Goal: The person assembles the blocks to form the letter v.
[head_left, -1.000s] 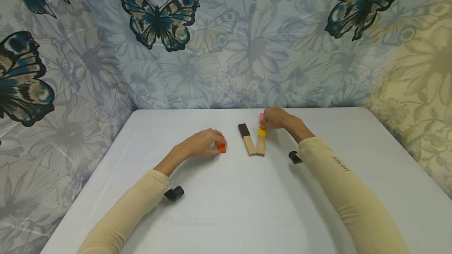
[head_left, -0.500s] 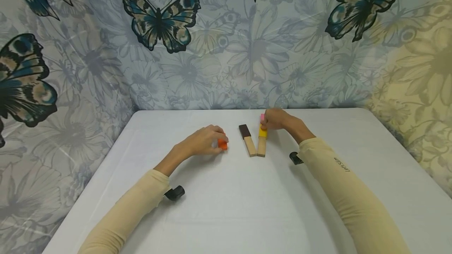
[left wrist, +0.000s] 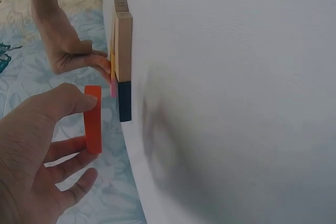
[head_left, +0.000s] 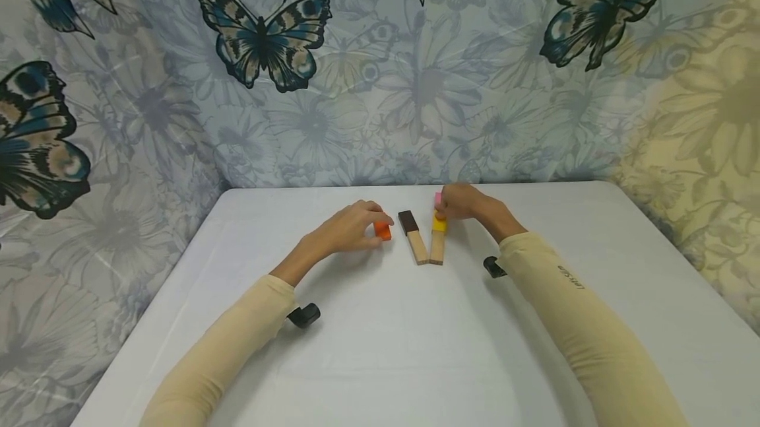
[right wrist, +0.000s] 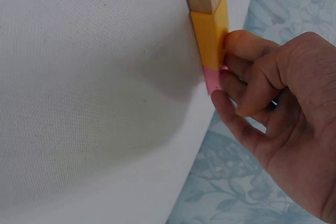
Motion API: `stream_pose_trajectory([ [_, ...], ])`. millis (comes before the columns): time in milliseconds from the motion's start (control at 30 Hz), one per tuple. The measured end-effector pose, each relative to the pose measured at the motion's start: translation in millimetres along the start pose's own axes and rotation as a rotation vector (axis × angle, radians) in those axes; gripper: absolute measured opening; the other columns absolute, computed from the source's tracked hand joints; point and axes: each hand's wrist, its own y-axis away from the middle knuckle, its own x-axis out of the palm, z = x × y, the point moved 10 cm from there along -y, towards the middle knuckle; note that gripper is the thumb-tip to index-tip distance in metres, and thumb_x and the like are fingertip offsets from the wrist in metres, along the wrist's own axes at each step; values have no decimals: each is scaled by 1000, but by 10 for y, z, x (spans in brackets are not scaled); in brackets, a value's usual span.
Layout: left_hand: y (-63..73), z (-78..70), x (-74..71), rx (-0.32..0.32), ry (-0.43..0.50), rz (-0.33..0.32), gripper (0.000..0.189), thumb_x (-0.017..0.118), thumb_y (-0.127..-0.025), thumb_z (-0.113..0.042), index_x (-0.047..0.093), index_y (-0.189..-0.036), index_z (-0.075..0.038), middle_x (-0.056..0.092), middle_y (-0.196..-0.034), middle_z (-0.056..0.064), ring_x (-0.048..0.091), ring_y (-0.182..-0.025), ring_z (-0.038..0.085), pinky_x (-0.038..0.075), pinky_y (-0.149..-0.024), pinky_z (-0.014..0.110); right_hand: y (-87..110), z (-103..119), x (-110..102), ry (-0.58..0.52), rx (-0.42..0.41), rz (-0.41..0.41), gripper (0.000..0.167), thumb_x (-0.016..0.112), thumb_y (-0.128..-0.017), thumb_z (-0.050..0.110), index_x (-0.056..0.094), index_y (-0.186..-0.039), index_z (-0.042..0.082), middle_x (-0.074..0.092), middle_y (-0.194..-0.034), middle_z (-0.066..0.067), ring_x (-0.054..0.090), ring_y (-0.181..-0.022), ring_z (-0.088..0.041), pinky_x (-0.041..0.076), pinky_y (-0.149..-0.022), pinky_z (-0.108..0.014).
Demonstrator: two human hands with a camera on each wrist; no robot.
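Observation:
In the head view, my left hand (head_left: 350,226) holds an orange block (head_left: 382,231) between thumb and fingers. The left wrist view shows this orange block (left wrist: 93,119) raised off the table. My right hand (head_left: 465,201) is at the far end of the right row, fingers curled about a pink block (head_left: 438,197), with fingertips also against the yellow block (right wrist: 210,40). That row continues toward me with a plain wooden block (head_left: 437,247). Left of it, a dark brown block (head_left: 408,221) meets another plain wooden block (head_left: 418,248). The two rows form a narrow V.
A white-covered table (head_left: 380,348) lies beneath everything, its far edge close behind the blocks. Patterned butterfly cloth (head_left: 261,123) hangs behind and at the sides. A black wrist camera (head_left: 305,315) sits under the left sleeve, and another black wrist camera (head_left: 494,267) under the right.
My left hand has moved right and away from me with the orange block, nearer to the dark brown block. The right hand has stayed at the pink and yellow blocks.

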Motion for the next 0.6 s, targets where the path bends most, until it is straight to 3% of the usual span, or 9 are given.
stream_pose_trajectory([
  [400,-348,-25,-36,-19,15,-18,37,72,-95,-24,74,-131,-17,66,-138,14,62,-125,32,54,-107,46,8,-24,24,1,13,-9,59,66,-100,19,37,-49,20,25,-53,8,23,-52,-7,21,-53,-21],
  [600,-509,30,-32,-3,64,-26,35,71,-95,-19,75,-129,-11,69,-133,13,63,-122,30,55,-106,44,-3,-64,25,-3,31,1,58,67,-101,21,39,-49,20,26,-53,8,25,-52,-8,22,-52,-21],
])
